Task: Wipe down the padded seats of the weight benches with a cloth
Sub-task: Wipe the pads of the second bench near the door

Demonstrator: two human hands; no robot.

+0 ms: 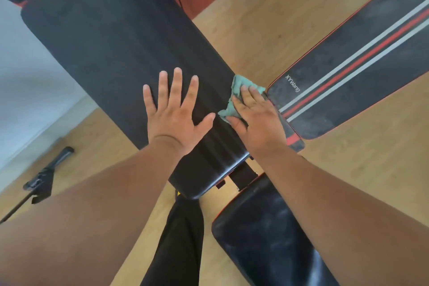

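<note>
The left hand (pixel 173 109) is lying flat, fingers spread and released, on the black back pad (pixel 104 49). The right hand (pixel 254 116) is pressing the green cloth (pixel 234 93) with extended fingers against the pad's right edge, beside the striped bench (pixel 362 58).

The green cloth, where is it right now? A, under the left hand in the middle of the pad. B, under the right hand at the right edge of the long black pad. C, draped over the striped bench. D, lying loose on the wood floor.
B: the green cloth sits beneath the right hand at the edge of the long black pad, while the left hand lies flat on bare padding.
</note>
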